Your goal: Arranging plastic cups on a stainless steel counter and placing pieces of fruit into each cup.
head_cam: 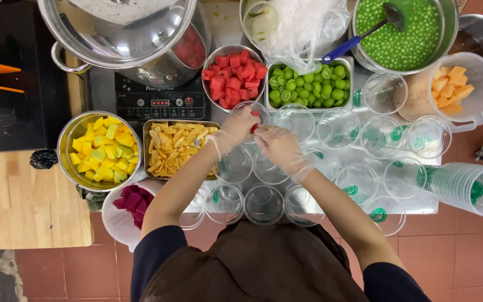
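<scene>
Both gloved hands meet over the clear cups: left hand [236, 127] steadies a cup [251, 112], right hand [278, 144] fingers look pinched on a red watermelon cube [254, 128], I think. Best to drop it straight in, low.

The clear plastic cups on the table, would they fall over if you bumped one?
Probably, yes. The clear plastic cups look thin, tall and empty, so likely light and easy to tip. Lying sideways like the stack, one might roll. They stand packed rim to rim, so neighbours may catch one. The gloved left hand might slip on them.
</scene>
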